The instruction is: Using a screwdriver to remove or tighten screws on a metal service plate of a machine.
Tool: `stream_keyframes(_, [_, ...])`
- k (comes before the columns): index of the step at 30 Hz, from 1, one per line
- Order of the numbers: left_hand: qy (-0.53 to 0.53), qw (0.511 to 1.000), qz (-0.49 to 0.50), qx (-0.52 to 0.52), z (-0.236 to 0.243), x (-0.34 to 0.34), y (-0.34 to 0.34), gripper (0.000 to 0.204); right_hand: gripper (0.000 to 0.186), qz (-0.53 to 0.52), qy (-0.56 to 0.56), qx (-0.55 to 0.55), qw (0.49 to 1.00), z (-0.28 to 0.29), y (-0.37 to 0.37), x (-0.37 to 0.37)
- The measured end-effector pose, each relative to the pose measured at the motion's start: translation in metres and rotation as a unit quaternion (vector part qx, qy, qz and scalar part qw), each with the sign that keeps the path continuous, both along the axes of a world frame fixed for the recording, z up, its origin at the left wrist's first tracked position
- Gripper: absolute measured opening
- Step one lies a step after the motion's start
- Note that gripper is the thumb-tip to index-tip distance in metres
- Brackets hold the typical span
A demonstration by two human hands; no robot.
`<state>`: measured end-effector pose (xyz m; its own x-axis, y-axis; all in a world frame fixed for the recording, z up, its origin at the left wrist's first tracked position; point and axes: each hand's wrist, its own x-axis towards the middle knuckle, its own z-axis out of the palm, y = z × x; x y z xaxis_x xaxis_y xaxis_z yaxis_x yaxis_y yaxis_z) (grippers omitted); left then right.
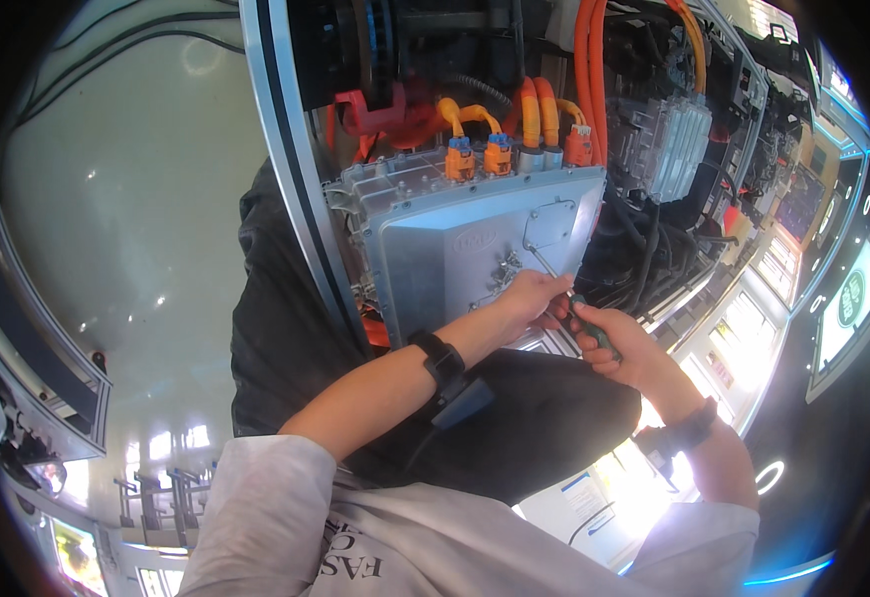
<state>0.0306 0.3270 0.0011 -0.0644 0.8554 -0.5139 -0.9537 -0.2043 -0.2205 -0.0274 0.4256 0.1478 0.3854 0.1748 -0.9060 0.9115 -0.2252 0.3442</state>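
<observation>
My right hand is closed round the green and black handle of a screwdriver. Its thin metal shaft slants up to the lower left corner of a small rectangular cover plate. At the shaft near the handle, the fingers of my left hand are pinched together, apparently on it; their tips are partly hidden. The cover plate lies on a silver metal housing in front of me. A cluster of small metal screws sits on the housing's face, beside my left hand.
Orange plugs and thick orange cables rise from the housing's far edge. A metal frame post stands to its left. A finned metal unit and dark hoses are at the right. My knee is below the hands.
</observation>
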Motion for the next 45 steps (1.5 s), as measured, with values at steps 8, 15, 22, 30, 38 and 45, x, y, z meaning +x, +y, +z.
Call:
stream_keyframes(8, [0.006,1.0,0.026,-0.017,-0.002,0.0,0.003,0.031,0.027,0.144,-0.049,-0.007,0.988,-0.006,-0.003,-0.022])
stream_keyframes(15, [0.007,0.999,0.038,-0.017,-0.001,0.004,0.002,0.032,0.032,0.262,-0.042,-0.002,0.964,-0.002,-0.017,-0.017])
stream_keyframes(22, [-0.046,0.997,0.061,0.006,0.003,0.004,0.0,0.032,0.03,0.412,-0.049,-0.019,0.91,-0.009,-0.011,-0.013])
stream_keyframes(30, [0.008,0.998,0.045,-0.04,0.004,0.002,-0.006,0.036,0.04,0.618,0.024,0.01,0.786,-0.013,-0.018,-0.007])
stream_keyframes(38, [0.634,0.699,0.234,-0.234,0.045,-0.037,-0.023,0.024,0.033,0.229,0.207,0.159,0.938,0.003,-0.04,0.021])
stream_keyframes(45, [0.643,0.744,0.178,0.037,0.036,-0.046,-0.014,0.037,0.018,0.05,0.197,0.121,0.972,0.021,-0.025,0.026])
